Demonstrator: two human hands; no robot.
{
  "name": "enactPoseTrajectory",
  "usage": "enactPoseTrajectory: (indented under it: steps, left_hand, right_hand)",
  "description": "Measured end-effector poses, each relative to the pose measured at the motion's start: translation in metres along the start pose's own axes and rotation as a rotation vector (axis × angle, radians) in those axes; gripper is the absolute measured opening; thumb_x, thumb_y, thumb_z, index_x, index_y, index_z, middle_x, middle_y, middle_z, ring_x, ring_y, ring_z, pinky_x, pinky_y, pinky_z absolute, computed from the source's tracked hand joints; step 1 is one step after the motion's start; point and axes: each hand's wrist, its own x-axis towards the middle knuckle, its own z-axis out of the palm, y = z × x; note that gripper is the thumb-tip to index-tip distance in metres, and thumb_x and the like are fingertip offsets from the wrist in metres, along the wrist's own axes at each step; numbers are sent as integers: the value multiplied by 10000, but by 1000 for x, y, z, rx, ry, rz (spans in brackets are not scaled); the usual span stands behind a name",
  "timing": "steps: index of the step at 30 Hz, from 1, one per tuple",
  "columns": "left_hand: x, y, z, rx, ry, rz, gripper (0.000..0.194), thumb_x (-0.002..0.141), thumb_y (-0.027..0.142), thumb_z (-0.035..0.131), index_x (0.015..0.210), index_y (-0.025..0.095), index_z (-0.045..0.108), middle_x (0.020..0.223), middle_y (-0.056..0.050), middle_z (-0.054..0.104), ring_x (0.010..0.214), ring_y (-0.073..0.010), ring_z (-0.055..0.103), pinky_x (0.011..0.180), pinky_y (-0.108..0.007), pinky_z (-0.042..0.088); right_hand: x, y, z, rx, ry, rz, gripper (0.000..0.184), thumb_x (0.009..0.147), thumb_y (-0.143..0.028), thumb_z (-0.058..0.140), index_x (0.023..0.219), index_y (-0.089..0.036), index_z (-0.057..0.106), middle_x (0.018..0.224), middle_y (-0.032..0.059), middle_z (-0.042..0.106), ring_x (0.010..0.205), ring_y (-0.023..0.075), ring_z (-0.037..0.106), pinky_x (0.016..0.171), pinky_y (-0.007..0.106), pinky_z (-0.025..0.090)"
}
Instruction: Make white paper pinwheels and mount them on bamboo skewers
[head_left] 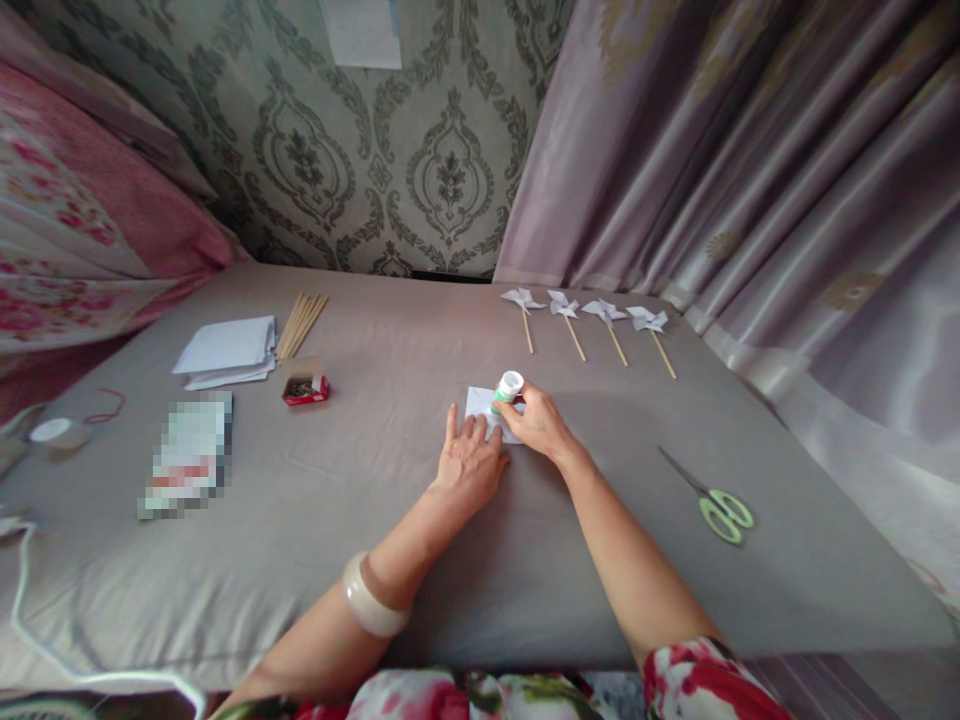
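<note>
My left hand [471, 462] lies with its fingers spread, pressing on a small white sheet of paper [478, 399]. In my right hand [541, 424] is a white and green glue stick [511, 384], gripped between thumb and fingers. It leans over the paper with its open white end up; its lower end meets the sheet, but the contact spot is partly covered by my fingers. Part of the paper's near side is hidden under both hands.
Several paper pinwheels [604, 312] on sticks lie at the back right. Green-handled scissors [716, 505] rest to the right. At left are folded white papers [227, 347], wooden sticks [301, 326], a red box [306, 390] of small metal pieces, a blurred packet [187, 455] and a white cord [97, 678].
</note>
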Motion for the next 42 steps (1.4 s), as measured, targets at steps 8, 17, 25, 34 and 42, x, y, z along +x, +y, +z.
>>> enactPoseTrajectory:
  steps: [8,17,25,34,42]
  left_hand:
    - [1,0,-2,-5,-22,4,405,872,349,506,1220,145,544,1192,-157,576,1158,-287,501,1123,-564,142]
    - [1,0,-3,-3,-23,2,413,877,345,501,1229,133,542,1193,-164,573,1159,-285,500,1125,-563,136]
    - [0,0,-3,-4,-16,3,424,874,345,505,1235,125,540,1178,-160,580,1147,-289,509,1125,-568,144]
    - [1,1,-4,-3,-4,5,398,867,345,519,1207,143,563,1149,-145,603,1127,-283,527,1119,-575,165]
    - [1,0,-3,-20,4,7,413,858,336,530,1211,124,559,1155,-162,589,1133,-289,519,1123,-570,150]
  right_hand:
    - [-1,1,0,-25,36,16,197,777,-319,567,897,-169,613,829,84,691,759,198,630,722,288,470]
    - [1,0,-2,-33,-25,18,169,776,-305,579,871,-168,603,807,74,688,731,191,636,700,276,470]
    - [2,-2,-5,-11,-53,15,173,777,-294,588,886,-162,613,828,79,702,741,185,650,700,261,467]
    - [2,1,4,-40,12,-18,173,790,-298,577,903,-169,604,842,86,697,757,193,641,701,267,465]
    - [1,-1,1,-108,16,-29,147,787,-286,581,878,-171,598,824,85,685,770,200,634,719,276,466]
